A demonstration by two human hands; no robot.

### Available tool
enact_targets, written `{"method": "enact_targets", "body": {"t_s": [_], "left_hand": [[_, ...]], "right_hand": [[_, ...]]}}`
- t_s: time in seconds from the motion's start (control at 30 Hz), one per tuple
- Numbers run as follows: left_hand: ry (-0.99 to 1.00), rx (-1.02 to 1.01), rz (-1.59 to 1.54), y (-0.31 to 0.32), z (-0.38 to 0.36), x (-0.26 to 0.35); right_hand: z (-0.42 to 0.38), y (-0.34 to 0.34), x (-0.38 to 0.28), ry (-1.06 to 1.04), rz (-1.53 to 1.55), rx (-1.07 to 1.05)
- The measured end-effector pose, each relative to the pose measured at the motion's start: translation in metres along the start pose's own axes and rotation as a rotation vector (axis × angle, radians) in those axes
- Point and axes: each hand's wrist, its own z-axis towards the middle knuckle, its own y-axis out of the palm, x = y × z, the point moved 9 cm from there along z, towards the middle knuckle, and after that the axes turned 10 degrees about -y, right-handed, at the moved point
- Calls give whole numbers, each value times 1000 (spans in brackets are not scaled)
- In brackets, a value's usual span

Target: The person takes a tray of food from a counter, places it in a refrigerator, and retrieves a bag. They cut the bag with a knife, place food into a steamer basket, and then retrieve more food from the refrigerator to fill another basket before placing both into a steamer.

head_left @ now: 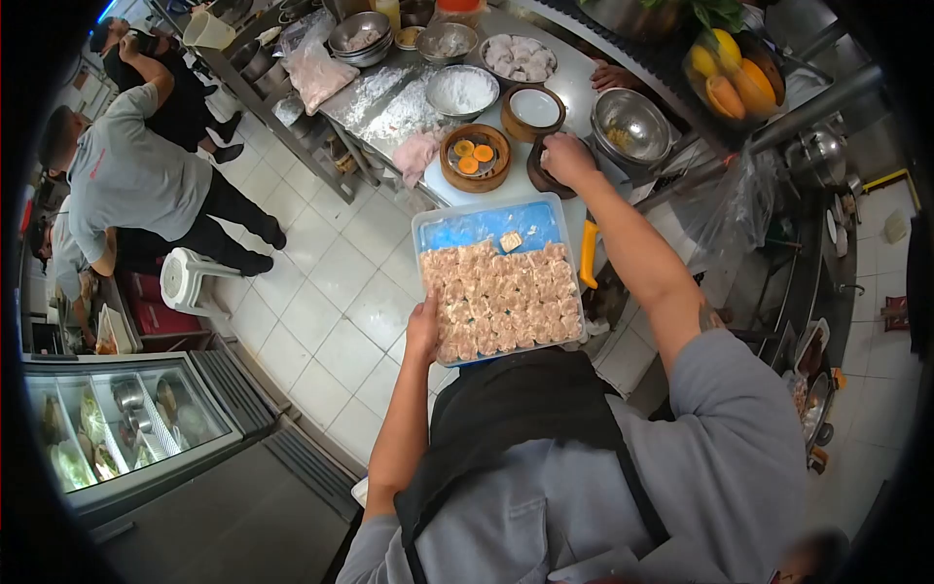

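My left hand (421,331) grips the left side of a clear plastic tray (420,229) with a blue bottom, held level against my apron. Rows of pale, meat-filled dumplings (501,297) fill most of it; a single dumpling (511,240) sits apart near the far side. My right hand (567,161) reaches past the tray to a dark round steamer basket (541,177) at the table edge. Its fingers are bent together at the rim, and what they hold is hidden. Beside it stands a bamboo steamer (498,170) with orange carrot slices (472,155) inside.
Floury metal table (384,107) holds bowls, including a flour bowl (462,90) and a steel bowl (630,127). A yellow handle (589,253) hangs by the tray. At left are a white stool (185,277), a glass-topped fridge (136,419) and people (146,185). Another person's hand (615,76) shows behind the table.
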Motion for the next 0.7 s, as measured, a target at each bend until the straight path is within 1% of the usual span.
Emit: {"method": "enact_targets", "body": {"t_s": [0.07, 0.13, 0.2, 0.27, 0.37, 0.47, 0.53, 0.57, 0.6, 0.63, 0.7], "left_hand": [[4, -6, 7, 0, -1, 3], [-16, -15, -36, 0, -6, -13], [9, -33, -66, 4, -1, 0], [12, -51, -96, 10, -10, 6], [3, -66, -109, 7, -5, 1], [-28, -50, -23, 6, -3, 1], [-31, -51, -24, 3, 3, -3], [-35, -49, -27, 3, 5, -5], [-33, -56, -27, 3, 4, -5], [-31, -62, -24, 4, 2, -4], [-37, -70, -31, 6, -1, -3]], "right_hand": [[-8, -28, -13, -62, 41, 218], [-32, -5, -40, 82, 296, -47], [-59, 0, -93, 83, 329, -230], [-77, 35, -124, -25, 292, -335], [-82, 54, -125, -16, 391, -393], [-83, 31, -90, 160, 663, -185], [-89, 14, -42, 217, 878, 228], [-92, 7, -14, 243, 894, 383], [-96, -10, 4, 288, 710, 398], [-99, -19, 20, 337, 713, 494], [-101, -19, 32, 394, 624, 482]]}}
